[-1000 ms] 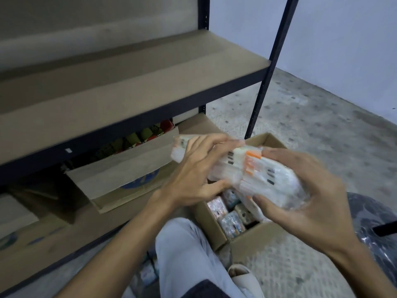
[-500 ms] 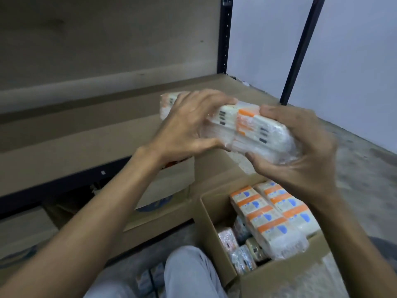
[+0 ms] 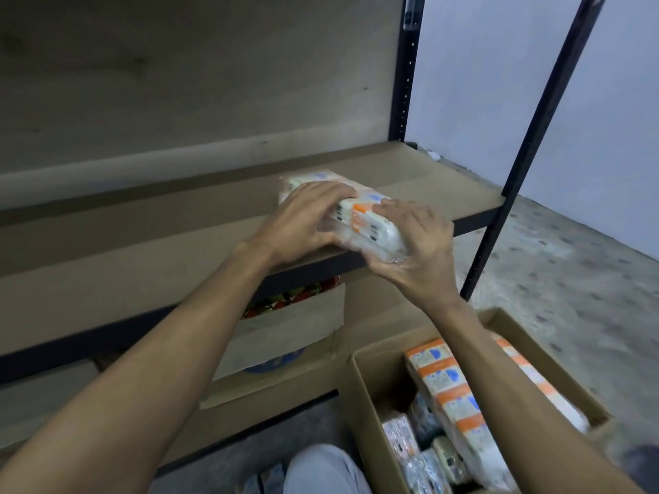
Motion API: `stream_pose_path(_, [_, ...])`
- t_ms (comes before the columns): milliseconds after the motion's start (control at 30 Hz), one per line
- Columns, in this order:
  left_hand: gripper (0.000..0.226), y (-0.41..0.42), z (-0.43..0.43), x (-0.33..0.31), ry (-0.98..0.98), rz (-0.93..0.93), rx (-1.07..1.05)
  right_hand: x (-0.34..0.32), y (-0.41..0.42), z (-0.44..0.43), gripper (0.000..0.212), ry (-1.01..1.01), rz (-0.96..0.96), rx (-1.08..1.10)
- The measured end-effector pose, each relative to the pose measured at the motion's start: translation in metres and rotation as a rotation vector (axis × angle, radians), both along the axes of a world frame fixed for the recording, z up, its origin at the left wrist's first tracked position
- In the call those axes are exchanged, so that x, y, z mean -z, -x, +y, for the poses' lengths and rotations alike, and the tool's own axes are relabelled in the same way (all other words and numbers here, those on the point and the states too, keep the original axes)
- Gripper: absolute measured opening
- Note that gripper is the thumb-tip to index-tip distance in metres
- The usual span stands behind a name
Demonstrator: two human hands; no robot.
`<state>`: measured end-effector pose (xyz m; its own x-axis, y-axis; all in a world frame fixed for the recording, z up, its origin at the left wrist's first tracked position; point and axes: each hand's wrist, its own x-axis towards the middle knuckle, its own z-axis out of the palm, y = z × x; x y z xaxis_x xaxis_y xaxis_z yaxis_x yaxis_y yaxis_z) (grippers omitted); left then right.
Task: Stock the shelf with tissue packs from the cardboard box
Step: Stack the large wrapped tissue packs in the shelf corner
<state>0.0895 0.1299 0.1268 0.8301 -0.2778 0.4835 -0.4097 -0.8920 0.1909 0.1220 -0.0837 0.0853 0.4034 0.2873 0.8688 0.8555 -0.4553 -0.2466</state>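
While both hands press a plastic-wrapped bundle of tissue packs [image 3: 360, 222] down onto the brown shelf [image 3: 149, 244], the bundle lies near the shelf's front edge, its near end jutting slightly past the dark metal rail. The left hand [image 3: 306, 219] lies over the bundle's top and left side, fingers curled across the wrapping toward the far end. The right hand [image 3: 413, 247] cups the near right corner, thumb beneath and fingers bent over the top, so each hand's grip is closed around the bundle. The wrapping shows white packs with orange bands and some blue marks.

Below and to the right, an open cardboard box [image 3: 363, 393] stands on the floor [image 3: 570, 279]. Inside it, a second long bundle [image 3: 453, 397] of white and orange packs leans along the right side, partly hidden by the right forearm, with smaller wrapped packs [image 3: 410, 443] lower down on the left. Under the shelf, on a lower level, another cardboard box [image 3: 285, 333] has a flap hanging forward and red and green items showing above it. A black upright post [image 3: 406, 69] rises at the shelf's back corner and another [image 3: 527, 144] at the front. A knee in grey trousers [image 3: 321, 468] shows at the bottom edge.
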Motion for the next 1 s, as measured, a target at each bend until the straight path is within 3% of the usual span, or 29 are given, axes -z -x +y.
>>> stream_pose_path(233, [0.078,-0.019,0.017,0.012,-0.021,0.088,-0.119,0.003,-0.015,0.024,0.061,0.177,0.181,0.083])
stream_pose_path(433, [0.084,-0.022,0.025,0.019,0.019,0.140,-0.151,0.003,-0.016,0.037,0.062,0.184,0.318,0.154])
stream_pose_path(633, [0.085,-0.005,0.031,0.036,0.137,0.150,-0.315,0.004,-0.020,0.046,0.058,0.187,0.305,0.218])
stream_pose_path(800, [0.083,-0.003,0.028,0.039,0.223,0.334,-0.436,0.001,-0.027,0.053,0.061,0.222,0.320,0.233])
stream_pose_path(933, [0.083,-0.004,0.023,0.038,0.214,0.403,-0.486,0.001,-0.030,0.055,0.077,0.282,0.331,0.244])
stream_pose_path(1000, [0.082,-0.006,0.023,0.038,0.204,0.425,-0.526,0.002,-0.031,0.056,0.074,0.286,0.340,0.255])
